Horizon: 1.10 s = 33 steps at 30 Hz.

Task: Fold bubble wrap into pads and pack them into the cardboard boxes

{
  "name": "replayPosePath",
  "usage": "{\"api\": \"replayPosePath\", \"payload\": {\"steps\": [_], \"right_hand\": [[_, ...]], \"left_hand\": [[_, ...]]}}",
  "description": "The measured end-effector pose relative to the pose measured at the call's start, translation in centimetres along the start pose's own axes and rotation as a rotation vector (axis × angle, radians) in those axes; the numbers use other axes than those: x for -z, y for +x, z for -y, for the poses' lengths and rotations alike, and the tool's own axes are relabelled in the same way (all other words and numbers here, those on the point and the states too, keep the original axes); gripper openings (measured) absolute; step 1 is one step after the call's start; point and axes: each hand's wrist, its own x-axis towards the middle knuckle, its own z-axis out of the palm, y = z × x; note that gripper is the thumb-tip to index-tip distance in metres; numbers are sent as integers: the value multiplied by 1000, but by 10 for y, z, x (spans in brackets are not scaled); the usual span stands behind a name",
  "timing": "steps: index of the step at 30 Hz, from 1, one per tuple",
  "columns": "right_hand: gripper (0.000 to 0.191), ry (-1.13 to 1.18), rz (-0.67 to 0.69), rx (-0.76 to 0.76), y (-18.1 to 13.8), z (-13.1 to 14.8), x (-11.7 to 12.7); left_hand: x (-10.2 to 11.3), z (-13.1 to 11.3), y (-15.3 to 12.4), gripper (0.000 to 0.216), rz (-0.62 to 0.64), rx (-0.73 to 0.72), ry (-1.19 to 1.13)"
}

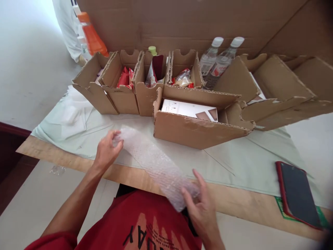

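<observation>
From where I sit, the biggest thing beyond both hands is a brown cardboard wall [182,21]. Under the hands I have the desk [234,198], its bare wooden edge toward the body and a pale green cloth [229,163] over most of the top. Past the hands stand open cardboard boxes: a row of four narrow ones [127,100] ahead of and between the hands, more [281,83] out to the far right of the right hand, and one separate box [187,130] nearer, holding a white carton [179,107]. The strip of bubble wrap [153,156] slants from the left hand down to the right hand, its near end reaching past the desk edge. My phone-sized landmark is a dark phone [299,194] in a red case, well right of the right hand. Two clear bottles [221,62] with white caps stand far beyond the right hand, an orange bottle [93,38] far beyond the left. As for the hands, I see the left hand [109,147] curled, thumb and finger pinching the wrap's far corner; the right hand [200,205] is half open, thumb against the near end, and I cannot tell whether it grips.
</observation>
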Motion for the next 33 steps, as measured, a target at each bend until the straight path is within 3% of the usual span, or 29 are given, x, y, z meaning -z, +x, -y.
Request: {"api": "replayPosePath", "payload": {"steps": [4,7,9,11,13,14,16,18,22,25,28,31,33], "right_hand": [[57,199,346,72,-12,32,-38],[46,268,537,86,-9,46,-50],[35,313,602,80,-5,52,-49],[30,387,632,-1,-1,56,-45],[31,480,655,-137,6,59,-43],[33,528,654,-194,10,61,-43],[37,623,635,-254,21,64,-48],[42,708,624,-259,33,68,-57],[56,815,548,-209,48,71,-69],[59,660,363,-55,50,63,-65],[47,287,246,292,52,53,-58],[41,-57,296,629,61,48,-61],[41,-197,361,745,68,47,-69]], "left_hand": [[-15,-11,59,54,15,-168,94],[-37,-20,71,66,8,-214,84],[-36,-17,54,63,-19,-272,-11],[-20,-9,20,52,45,-328,-153],[7,-1,-21,45,259,-345,-324],[19,2,-41,49,403,-334,-406],[36,2,-72,61,554,-304,-490],[34,-4,-87,64,525,-224,-496],[-2,-14,-78,40,264,27,-410],[-25,-11,-61,48,194,61,-294],[-34,-6,-55,60,181,22,-208],[-36,-5,-58,63,152,-13,-148],[-36,-7,-61,62,118,-30,-108]]}}
